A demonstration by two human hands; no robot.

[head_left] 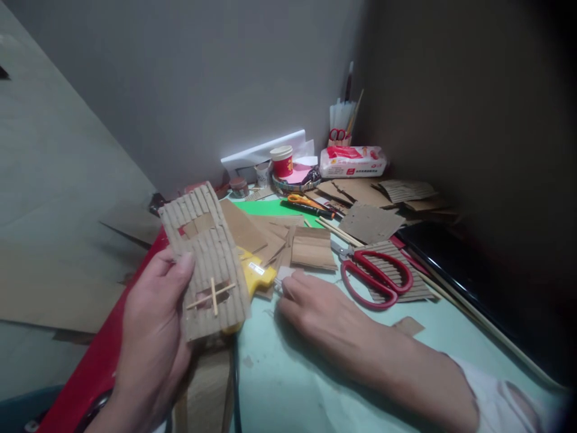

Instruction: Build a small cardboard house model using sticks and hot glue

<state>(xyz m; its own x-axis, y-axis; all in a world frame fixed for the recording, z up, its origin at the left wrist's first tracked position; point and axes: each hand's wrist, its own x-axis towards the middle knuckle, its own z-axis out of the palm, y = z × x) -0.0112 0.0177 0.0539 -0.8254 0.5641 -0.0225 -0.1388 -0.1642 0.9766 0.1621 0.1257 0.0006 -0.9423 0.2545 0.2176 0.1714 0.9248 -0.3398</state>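
Note:
My left hand grips a corrugated cardboard panel by its left edge, thumb on the front. The panel is tilted and has two cut openings. Two thin wooden sticks cross over the lower opening. Behind the panel lies a yellow glue gun, partly hidden, its front end pointing right. Close to that tip, my right hand rests low on the table with its fingers drawn together. What they pinch, if anything, is hidden. Red-handled scissors lie to the right of this hand.
Cardboard pieces cover the table's middle and back. Wooden sticks and a black-and-orange pen-like tool lie among them. A paper cup and a tissue pack stand by the wall. A black glossy device lies right.

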